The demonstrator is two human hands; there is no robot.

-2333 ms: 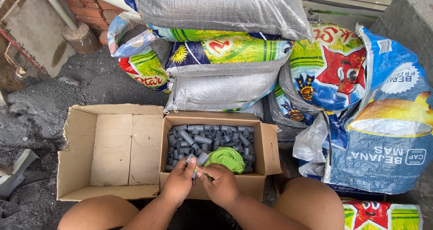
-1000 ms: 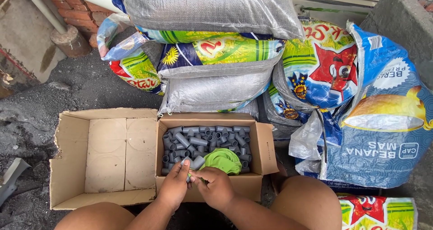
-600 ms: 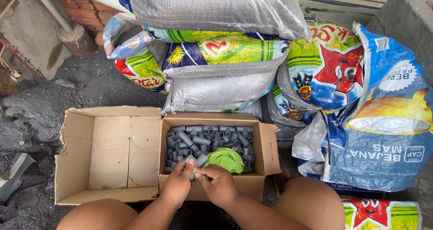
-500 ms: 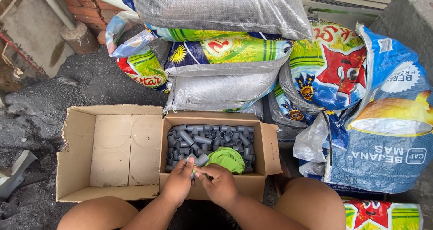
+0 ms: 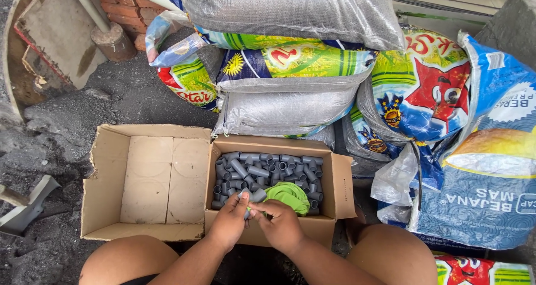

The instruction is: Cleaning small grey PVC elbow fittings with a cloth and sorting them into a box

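Both hands meet over the near edge of a small cardboard box filled with several short grey pipe pieces. My left hand and my right hand together grip one grey pipe piece, fingertips touching. A green cloth lies in the box just beyond my right hand, on top of the pipe pieces. To the left, touching this box, stands a larger open cardboard box with a bare bottom.
Stacked woven sacks rise right behind the boxes, more printed sacks at the right. My knees flank the box. Dark gritty ground, a brick wall corner and a post base lie at left.
My hands stay together on the grey pipe piece over the box. The view has shifted slightly, so everything sits a little further right and lower in the picture.
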